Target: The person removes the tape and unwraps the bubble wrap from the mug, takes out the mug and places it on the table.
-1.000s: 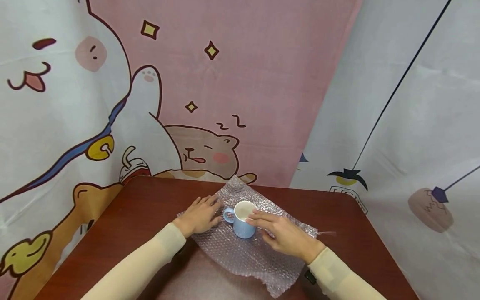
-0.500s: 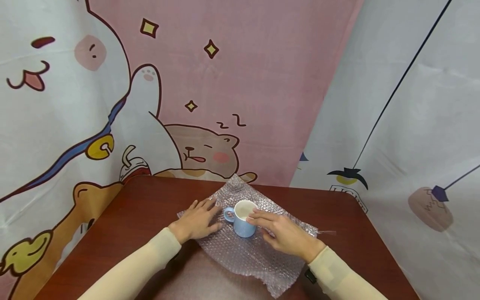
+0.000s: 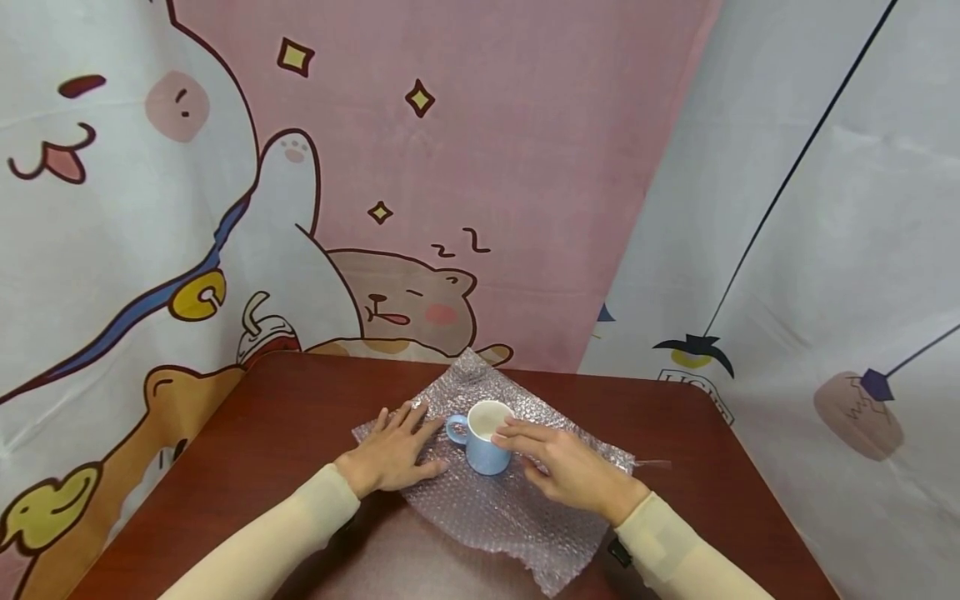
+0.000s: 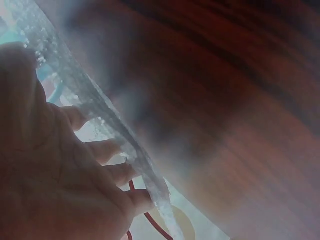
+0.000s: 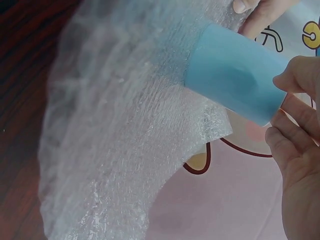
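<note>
A light blue mug (image 3: 487, 450) with a white inside stands upright on a sheet of bubble wrap (image 3: 510, 508), its handle toward the left. My left hand (image 3: 392, 454) lies with spread fingers on the sheet's left part, beside the handle. In the left wrist view, the fingers (image 4: 107, 150) stretch across the wrap's edge. My right hand (image 3: 570, 467) touches the mug's rim with nearly straight fingers; its thumb stands apart from the mug's side. From the right wrist view, the fingertips overlap the mug's open end.
The wrap lies diagonally across a dark reddish-brown table (image 3: 300, 417). One corner of the sheet reaches the table's back edge, and another hangs toward the front. A cloth backdrop (image 3: 562, 167) with cartoon animals surrounds the table.
My left hand has slid slightly left and toward me, away from the mug's handle, and its fingers have spread wider. The right hand, mug and wrap have stayed in place.
</note>
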Action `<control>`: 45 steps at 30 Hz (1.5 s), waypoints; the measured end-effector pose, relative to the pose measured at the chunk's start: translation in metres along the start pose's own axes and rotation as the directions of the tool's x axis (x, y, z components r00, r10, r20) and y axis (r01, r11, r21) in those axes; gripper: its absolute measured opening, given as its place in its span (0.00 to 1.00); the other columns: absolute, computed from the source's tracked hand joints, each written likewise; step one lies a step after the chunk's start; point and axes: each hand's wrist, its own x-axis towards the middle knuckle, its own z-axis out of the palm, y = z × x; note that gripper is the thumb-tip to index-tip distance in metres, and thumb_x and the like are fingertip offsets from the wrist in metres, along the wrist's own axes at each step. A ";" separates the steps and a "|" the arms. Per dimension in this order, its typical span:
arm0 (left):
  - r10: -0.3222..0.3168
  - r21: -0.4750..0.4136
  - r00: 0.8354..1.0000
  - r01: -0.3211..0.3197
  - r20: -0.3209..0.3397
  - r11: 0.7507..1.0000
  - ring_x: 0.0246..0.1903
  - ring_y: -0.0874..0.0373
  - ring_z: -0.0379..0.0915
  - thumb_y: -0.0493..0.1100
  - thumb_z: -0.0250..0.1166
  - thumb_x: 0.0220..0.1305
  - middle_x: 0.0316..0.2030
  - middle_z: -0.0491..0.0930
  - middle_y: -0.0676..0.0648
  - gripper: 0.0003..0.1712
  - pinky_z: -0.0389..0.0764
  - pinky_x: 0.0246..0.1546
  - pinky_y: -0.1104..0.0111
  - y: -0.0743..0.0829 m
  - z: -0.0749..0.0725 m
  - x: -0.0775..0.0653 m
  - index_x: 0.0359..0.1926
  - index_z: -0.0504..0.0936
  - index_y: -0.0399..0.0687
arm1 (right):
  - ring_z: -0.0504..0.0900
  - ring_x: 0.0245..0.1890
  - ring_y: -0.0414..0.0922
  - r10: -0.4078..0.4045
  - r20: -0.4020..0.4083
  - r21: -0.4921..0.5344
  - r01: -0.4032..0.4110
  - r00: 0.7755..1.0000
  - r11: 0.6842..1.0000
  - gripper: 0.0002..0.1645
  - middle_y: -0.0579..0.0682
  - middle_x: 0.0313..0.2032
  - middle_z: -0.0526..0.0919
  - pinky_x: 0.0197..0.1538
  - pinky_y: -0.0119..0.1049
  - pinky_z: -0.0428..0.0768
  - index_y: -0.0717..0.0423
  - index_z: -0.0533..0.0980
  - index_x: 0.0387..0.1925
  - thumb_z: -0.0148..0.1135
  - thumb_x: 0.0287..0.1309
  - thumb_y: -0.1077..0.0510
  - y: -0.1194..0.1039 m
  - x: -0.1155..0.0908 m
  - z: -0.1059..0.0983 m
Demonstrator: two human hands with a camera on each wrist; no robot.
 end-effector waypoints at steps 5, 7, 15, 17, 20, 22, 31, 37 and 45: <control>-0.011 -0.015 1.000 0.012 0.022 1.000 0.93 0.26 0.47 0.75 0.60 0.84 0.94 0.53 0.33 0.51 0.50 0.90 0.24 0.000 0.002 -0.002 0.94 0.62 0.57 | 0.87 0.77 0.58 0.006 0.002 0.012 -0.006 1.000 1.000 0.38 0.56 0.74 0.89 0.70 0.51 0.91 0.53 0.85 0.75 0.81 0.65 0.71 -0.001 0.000 0.000; -0.014 -0.022 0.999 0.015 0.032 1.000 0.93 0.25 0.47 0.76 0.60 0.84 0.94 0.52 0.33 0.52 0.50 0.90 0.24 -0.001 0.004 -0.002 0.94 0.61 0.58 | 0.87 0.76 0.58 0.009 0.005 0.010 -0.009 1.000 1.000 0.38 0.56 0.74 0.88 0.70 0.51 0.91 0.53 0.85 0.75 0.81 0.65 0.71 -0.001 0.000 0.000; -0.018 -0.016 0.998 0.019 0.059 1.000 0.93 0.26 0.46 0.76 0.59 0.84 0.95 0.50 0.34 0.52 0.51 0.90 0.23 -0.001 0.006 -0.002 0.95 0.59 0.58 | 0.88 0.76 0.57 0.002 -0.008 -0.006 -0.002 1.000 1.000 0.39 0.57 0.74 0.89 0.69 0.50 0.92 0.52 0.85 0.75 0.81 0.64 0.71 0.000 -0.001 0.001; -0.017 -0.013 0.998 0.017 0.065 1.000 0.94 0.26 0.45 0.75 0.60 0.84 0.95 0.50 0.34 0.52 0.51 0.89 0.23 0.000 0.005 -0.002 0.95 0.59 0.58 | 0.88 0.76 0.57 -0.004 -0.009 -0.008 0.004 1.000 1.000 0.39 0.57 0.74 0.89 0.69 0.51 0.92 0.53 0.85 0.75 0.81 0.64 0.71 0.000 -0.001 0.001; -0.018 -0.014 0.997 0.019 0.073 1.000 0.94 0.26 0.44 0.76 0.60 0.84 0.95 0.49 0.34 0.53 0.51 0.89 0.23 0.001 0.003 -0.002 0.95 0.58 0.57 | 0.88 0.76 0.58 -0.006 -0.007 -0.005 0.006 1.000 1.000 0.39 0.57 0.74 0.89 0.69 0.51 0.92 0.53 0.85 0.75 0.81 0.64 0.71 0.000 -0.001 0.000; -0.019 -0.013 0.997 0.020 0.077 1.000 0.94 0.26 0.44 0.76 0.60 0.84 0.95 0.49 0.33 0.53 0.52 0.89 0.23 0.002 0.003 -0.002 0.95 0.58 0.57 | 0.88 0.76 0.58 -0.001 -0.004 -0.001 0.001 1.000 1.000 0.39 0.57 0.74 0.89 0.69 0.51 0.92 0.53 0.85 0.75 0.81 0.64 0.71 0.000 0.000 -0.001; -0.017 0.001 0.997 0.017 0.076 1.000 0.93 0.26 0.46 0.76 0.60 0.84 0.95 0.49 0.33 0.53 0.54 0.88 0.23 -0.001 0.006 -0.001 0.95 0.58 0.57 | 0.87 0.77 0.57 0.010 0.015 0.001 -0.010 1.000 1.000 0.39 0.57 0.74 0.88 0.69 0.50 0.92 0.52 0.84 0.76 0.80 0.65 0.71 -0.001 0.000 -0.001; -0.014 0.007 0.998 0.013 0.069 1.000 0.93 0.25 0.47 0.76 0.60 0.84 0.95 0.51 0.33 0.54 0.55 0.88 0.22 -0.001 0.004 -0.002 0.95 0.59 0.55 | 0.87 0.77 0.57 0.015 0.025 -0.009 -0.014 1.000 1.000 0.37 0.56 0.74 0.89 0.71 0.51 0.91 0.52 0.85 0.75 0.80 0.66 0.70 -0.002 0.002 -0.001; -0.014 0.003 0.997 0.014 0.075 1.000 0.94 0.26 0.46 0.75 0.61 0.83 0.95 0.51 0.34 0.53 0.55 0.88 0.23 -0.001 0.004 -0.001 0.95 0.59 0.56 | 0.89 0.74 0.58 0.020 0.022 -0.029 -0.019 1.000 0.999 0.37 0.58 0.73 0.89 0.68 0.50 0.92 0.54 0.85 0.74 0.80 0.66 0.70 -0.004 0.003 -0.002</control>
